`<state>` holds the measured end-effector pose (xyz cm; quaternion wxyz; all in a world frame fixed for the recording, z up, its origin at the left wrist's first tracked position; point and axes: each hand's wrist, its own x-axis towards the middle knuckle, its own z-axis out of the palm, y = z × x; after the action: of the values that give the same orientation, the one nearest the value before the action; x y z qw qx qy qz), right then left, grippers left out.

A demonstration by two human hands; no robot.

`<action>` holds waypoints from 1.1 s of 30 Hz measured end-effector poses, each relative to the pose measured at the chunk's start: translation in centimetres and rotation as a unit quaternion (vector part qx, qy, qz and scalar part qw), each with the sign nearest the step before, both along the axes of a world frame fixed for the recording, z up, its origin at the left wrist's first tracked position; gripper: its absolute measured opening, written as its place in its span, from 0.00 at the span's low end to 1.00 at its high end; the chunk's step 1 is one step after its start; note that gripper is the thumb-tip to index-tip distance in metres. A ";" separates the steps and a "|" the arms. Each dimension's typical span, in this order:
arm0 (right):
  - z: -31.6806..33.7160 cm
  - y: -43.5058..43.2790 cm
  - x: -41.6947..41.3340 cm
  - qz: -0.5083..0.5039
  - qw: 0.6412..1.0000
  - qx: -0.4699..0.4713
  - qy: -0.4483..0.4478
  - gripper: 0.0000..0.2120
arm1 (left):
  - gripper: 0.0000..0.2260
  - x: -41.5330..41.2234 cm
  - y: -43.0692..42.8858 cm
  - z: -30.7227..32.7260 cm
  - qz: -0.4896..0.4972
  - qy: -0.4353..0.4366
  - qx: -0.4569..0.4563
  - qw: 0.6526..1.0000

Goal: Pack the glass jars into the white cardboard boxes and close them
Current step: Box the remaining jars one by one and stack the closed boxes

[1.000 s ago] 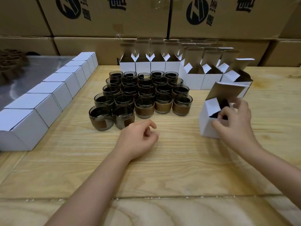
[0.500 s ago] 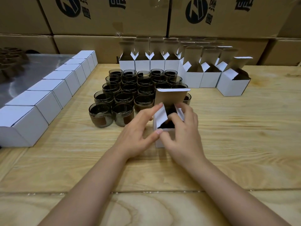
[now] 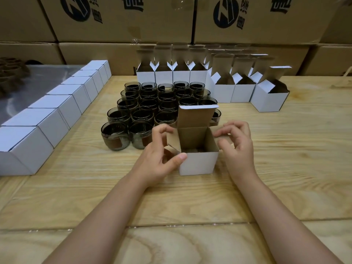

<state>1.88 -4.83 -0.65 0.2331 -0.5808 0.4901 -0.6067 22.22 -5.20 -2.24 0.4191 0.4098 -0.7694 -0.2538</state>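
An open white box [image 3: 198, 163] stands on the wooden table [image 3: 285, 168] in front of me, lid flap upright and nothing visible inside. My left hand [image 3: 158, 159] grips its left side, fingers curled behind the left side flap and thumb on the front corner. My right hand [image 3: 238, 147] is at the right side, curled fingers and thumb pinching the folded-out right flap. Just behind the box stand several dark glass jars [image 3: 114, 137] in a tight cluster.
A row of closed white boxes [image 3: 49, 122] runs along the left. Several open white boxes [image 3: 268, 100] line the back and back right. Large brown cartons [image 3: 122, 20] form a wall behind. A plastic-covered tray [image 3: 28, 86] lies far left.
My right hand brought the open box from the right to the middle of the table. Both hands then spread its side flaps outward, and the box now stands square to me.
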 end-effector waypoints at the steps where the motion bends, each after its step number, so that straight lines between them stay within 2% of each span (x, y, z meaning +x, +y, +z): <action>1: 0.1 0.0 -0.1 0.027 1.000 0.008 0.002 0.11 | 0.22 0.0 0.0 0.0 0.002 0.001 0.015 1.000; 4: 0.5 -0.2 -0.5 0.144 0.989 0.043 -0.002 0.25 | 0.22 0.1 0.0 0.0 0.005 0.023 0.048 0.999; 6: 0.6 -0.5 -0.8 0.194 0.978 0.075 -0.029 0.31 | 0.22 0.1 0.0 0.0 0.008 0.032 0.066 0.997; 9: 0.4 -0.9 -1.2 0.209 0.969 0.121 -0.060 0.33 | 0.23 0.2 -0.1 0.0 0.005 0.044 0.084 0.995; 16: 1.9 -0.3 -2.1 0.195 0.963 0.176 0.057 0.33 | 0.22 0.1 -0.2 0.2 -0.012 0.068 0.082 0.994; 19: 4.4 0.2 -2.5 0.113 0.959 0.123 0.228 0.28 | 0.21 0.2 -0.3 0.3 -0.018 0.062 0.078 0.995; 22: 7.5 0.2 -0.2 -0.032 0.937 -0.065 0.341 0.18 | 0.21 0.3 -0.4 0.5 -0.033 0.046 0.055 0.997; 24: 9.3 -0.4 2.7 0.012 0.905 -0.143 0.401 0.17 | 0.23 0.2 -0.3 0.6 -0.046 0.041 0.046 0.997; 25: 10.0 -1.0 4.3 0.060 0.879 -0.153 0.449 0.18 | 0.24 0.2 -0.4 0.5 -0.050 0.041 0.048 0.997; 26: 10.5 -1.9 5.9 0.098 0.836 -0.156 0.517 0.18 | 0.24 0.2 -0.4 0.4 -0.050 0.039 0.050 0.997; 28: 11.0 -4.1 8.5 0.122 0.709 -0.164 0.674 0.18 | 0.25 0.2 -0.4 0.4 -0.047 0.036 0.050 0.997; 30: 11.0 -6.0 10.3 0.126 0.591 -0.169 0.779 0.17 | 0.25 0.2 -0.4 0.4 -0.051 0.038 0.046 0.997; 31: 10.8 -6.7 10.9 0.126 0.559 -0.172 0.801 0.16 | 0.24 0.2 -0.4 0.4 -0.053 0.038 0.046 0.997; 33: 10.2 -8.0 11.6 0.137 0.540 -0.172 0.813 0.13 | 0.24 0.3 -0.5 0.4 -0.051 0.033 0.043 0.997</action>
<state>13.47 -12.83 9.59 -0.2888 -0.9139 0.2699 0.0926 22.50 -5.71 -1.87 0.4129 0.3793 -0.7634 -0.3206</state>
